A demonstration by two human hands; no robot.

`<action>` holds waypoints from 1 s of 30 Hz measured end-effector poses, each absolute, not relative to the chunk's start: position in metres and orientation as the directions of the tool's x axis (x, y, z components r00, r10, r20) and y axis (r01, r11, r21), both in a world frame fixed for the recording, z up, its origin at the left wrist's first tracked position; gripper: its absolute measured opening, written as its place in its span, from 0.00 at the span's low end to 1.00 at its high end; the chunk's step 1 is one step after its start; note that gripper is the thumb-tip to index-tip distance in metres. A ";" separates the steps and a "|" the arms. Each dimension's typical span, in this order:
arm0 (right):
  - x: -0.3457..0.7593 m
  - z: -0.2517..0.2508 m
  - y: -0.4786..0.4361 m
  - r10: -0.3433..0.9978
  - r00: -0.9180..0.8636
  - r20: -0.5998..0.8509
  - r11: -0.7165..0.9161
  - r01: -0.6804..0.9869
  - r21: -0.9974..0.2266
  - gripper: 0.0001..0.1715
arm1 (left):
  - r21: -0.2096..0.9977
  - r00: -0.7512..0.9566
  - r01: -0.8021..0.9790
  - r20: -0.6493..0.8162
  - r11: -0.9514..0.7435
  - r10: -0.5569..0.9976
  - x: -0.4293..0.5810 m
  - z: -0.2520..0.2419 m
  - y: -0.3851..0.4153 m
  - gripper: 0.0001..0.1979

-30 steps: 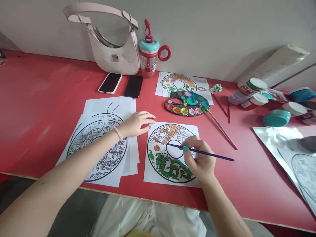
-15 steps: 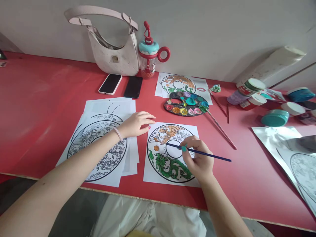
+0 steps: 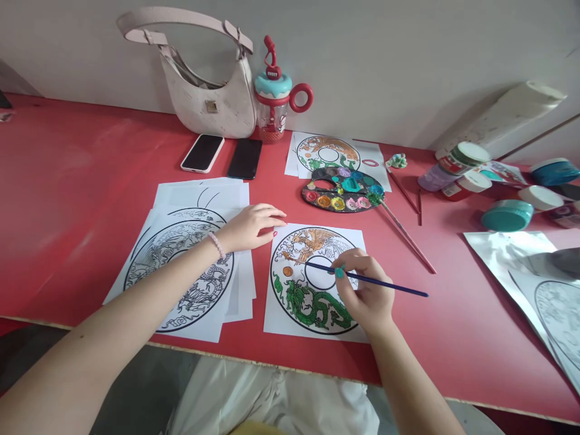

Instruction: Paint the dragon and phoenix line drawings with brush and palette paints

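My right hand [image 3: 365,290] pinches a dark blue paintbrush [image 3: 385,282], its orange-tinged tip at the left part of a printed drawing [image 3: 281,320]. On that sheet a ring holds a green dragon [image 3: 312,305] below and a partly orange phoenix [image 3: 312,241] above. My left hand [image 3: 254,228] lies with fingers stretched out, fingertips by the sheet's upper left corner, nothing in it. Under the left forearm is a stack of uncoloured printed sheets [image 3: 212,323]. Beyond the drawing sits a paint palette [image 3: 344,202] with several colours, a second brush [image 3: 408,237] resting on it.
A white handbag [image 3: 208,109], a lidded cup [image 3: 273,115] and two phones [image 3: 202,153] stand or lie at the back. Behind the palette is another coloured sheet [image 3: 294,154]. Paint jars [image 3: 506,215] and a roll [image 3: 502,118] are at right, near more sheets [image 3: 521,266].
Almost nothing differs. The view has shifted very slightly, and the brush tip stays at about the same place on the drawing.
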State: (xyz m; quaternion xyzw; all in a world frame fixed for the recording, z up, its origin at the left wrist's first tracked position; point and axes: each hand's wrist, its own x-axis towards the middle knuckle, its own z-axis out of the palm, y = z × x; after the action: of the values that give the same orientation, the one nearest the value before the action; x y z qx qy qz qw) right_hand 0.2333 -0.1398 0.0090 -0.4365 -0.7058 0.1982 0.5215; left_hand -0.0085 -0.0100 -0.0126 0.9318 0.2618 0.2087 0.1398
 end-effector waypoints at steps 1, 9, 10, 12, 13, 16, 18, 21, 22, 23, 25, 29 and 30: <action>0.234 0.009 -0.140 0.826 -0.080 0.558 0.537 0.412 -0.736 0.10 | 0.370 0.775 0.429 0.317 -0.824 0.546 -0.008 -0.013 -0.010 0.13; 0.234 0.009 -0.141 0.819 -0.077 0.568 0.544 0.416 -0.728 0.10 | 0.371 0.776 0.434 0.309 -0.821 0.550 -0.008 -0.012 -0.010 0.13; 0.233 0.009 -0.141 0.821 -0.078 0.566 0.542 0.419 -0.729 0.10 | 0.372 0.775 0.434 0.310 -0.820 0.551 -0.008 -0.012 -0.010 0.13; 0.233 0.009 -0.140 0.825 -0.085 0.559 0.538 0.422 -0.730 0.10 | 0.373 0.773 0.434 0.313 -0.820 0.552 -0.008 -0.011 -0.011 0.13; 0.233 0.009 -0.140 0.825 -0.088 0.558 0.539 0.420 -0.730 0.10 | 0.374 0.772 0.434 0.314 -0.820 0.552 -0.008 -0.011 -0.011 0.13; 0.233 0.009 -0.140 0.821 -0.090 0.563 0.546 0.411 -0.730 0.10 | 0.374 0.771 0.432 0.319 -0.820 0.552 -0.008 -0.011 -0.011 0.13; 0.233 0.009 -0.139 0.819 -0.085 0.567 0.548 0.403 -0.732 0.11 | 0.373 0.770 0.433 0.321 -0.821 0.551 -0.008 -0.011 -0.011 0.13; 0.233 0.008 -0.140 0.825 -0.082 0.560 0.541 0.404 -0.738 0.11 | 0.369 0.771 0.437 0.317 -0.821 0.552 -0.008 -0.011 -0.011 0.13; 0.234 0.008 -0.140 0.827 -0.083 0.556 0.538 0.405 -0.739 0.12 | 0.368 0.772 0.436 0.317 -0.821 0.552 -0.008 -0.011 -0.011 0.13; 0.234 0.008 -0.140 0.829 -0.083 0.553 0.534 0.408 -0.740 0.12 | 0.367 0.772 0.436 0.317 -0.822 0.551 -0.008 -0.012 -0.011 0.13; 0.234 0.007 -0.139 0.832 -0.081 0.548 0.529 0.414 -0.741 0.12 | 0.367 0.773 0.432 0.321 -0.824 0.548 -0.008 -0.012 -0.010 0.13; 0.234 0.006 -0.139 0.832 -0.085 0.549 0.528 0.425 -0.735 0.12 | 0.369 0.772 0.429 0.324 -0.825 0.547 -0.008 -0.014 -0.010 0.13; 0.234 0.006 -0.139 0.832 -0.085 0.549 0.528 0.426 -0.735 0.12 | 0.370 0.771 0.430 0.324 -0.823 0.549 -0.008 -0.014 -0.010 0.13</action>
State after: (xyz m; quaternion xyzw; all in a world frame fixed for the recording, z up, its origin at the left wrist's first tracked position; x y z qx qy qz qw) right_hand 0.2340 -0.1393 0.0058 -0.4431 -0.7093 0.1988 0.5109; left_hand -0.0080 -0.0098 -0.0137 0.9307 0.2630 0.2133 0.1385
